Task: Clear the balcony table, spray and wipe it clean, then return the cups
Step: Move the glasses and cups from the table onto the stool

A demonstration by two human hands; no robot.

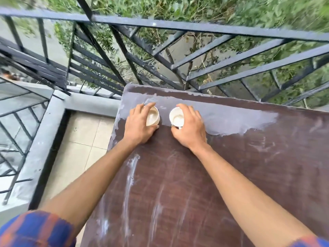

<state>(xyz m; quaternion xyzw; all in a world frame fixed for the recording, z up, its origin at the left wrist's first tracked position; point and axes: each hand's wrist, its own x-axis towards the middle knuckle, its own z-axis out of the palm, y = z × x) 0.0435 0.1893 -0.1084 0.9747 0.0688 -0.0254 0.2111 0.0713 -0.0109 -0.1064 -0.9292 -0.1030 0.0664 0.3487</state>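
Note:
Two white cups stand side by side near the far left corner of the brown balcony table (pixel 222 175). My left hand (pixel 138 124) is wrapped around the left cup (pixel 152 116), fingers over its rim. My right hand (pixel 191 127) grips the right cup (pixel 177 117) the same way. Both cups look empty and upright, resting on the tabletop. The table surface carries a pale grey smear along its far edge and whitish streaks toward me.
A dark metal railing (pixel 195 26) runs just beyond the table's far edge, with greenery below it. To the left of the table lie a grey ledge (pixel 44 139) and beige floor tiles (pixel 78 145).

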